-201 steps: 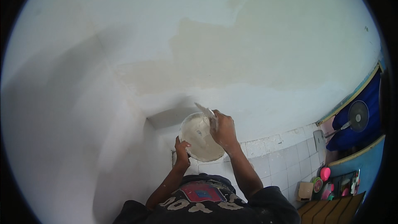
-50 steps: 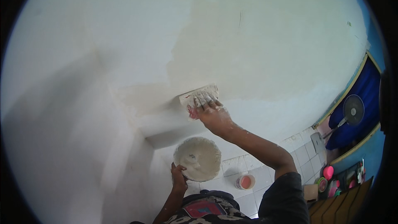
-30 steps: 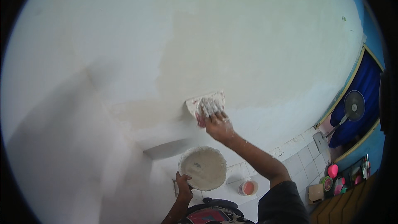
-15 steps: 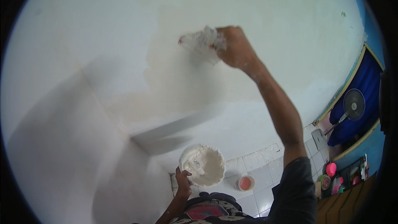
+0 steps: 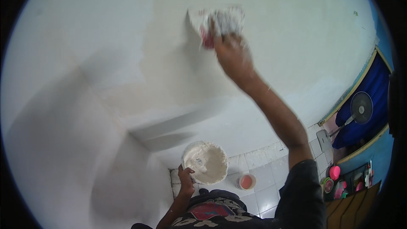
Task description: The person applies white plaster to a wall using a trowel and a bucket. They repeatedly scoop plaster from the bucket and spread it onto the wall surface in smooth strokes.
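Evidently, the right hand (image 5: 233, 53) grips a scraper (image 5: 202, 22) at the wall (image 5: 288, 55); the left hand (image 5: 186, 180) grips the bowl (image 5: 218, 162) one-sidedly, so it might tip.

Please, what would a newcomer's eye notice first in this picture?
Probably the paste-smeared scraper in the person's right grip, near the picture's top, before the pale wall. Next, lower down, the bowl of off-white paste in the left grip. At the right, a fan shows before a vivid blue curtain.
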